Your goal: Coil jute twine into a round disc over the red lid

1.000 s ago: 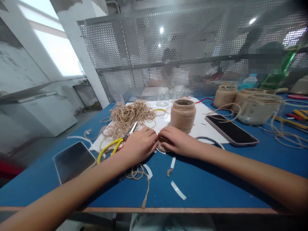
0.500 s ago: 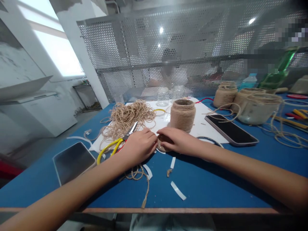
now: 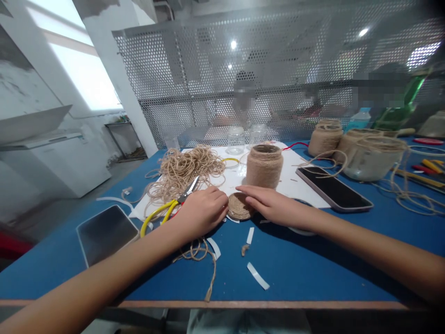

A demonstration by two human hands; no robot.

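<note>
A flat round coil of jute twine lies on the blue table between my hands. My left hand is closed at its left edge, with the fingertips pinched against the rim and partly hidden. On the other side, my right hand has its fingers stretched out, the thumb and fingertips by the coil's right edge. Scissors with yellow handles lie beside my left wrist, blades pointing away. Just behind the coil stands a jar wrapped in twine.
A tangled heap of twine covers part of the white sheet. Phones lie at left and right. Clear jars stand at the back, twine-wrapped jars at right. Paper scraps lie in front.
My right hand has moved right and its fingers have straightened, uncovering more of the coil. My left hand has stayed almost where it was.
</note>
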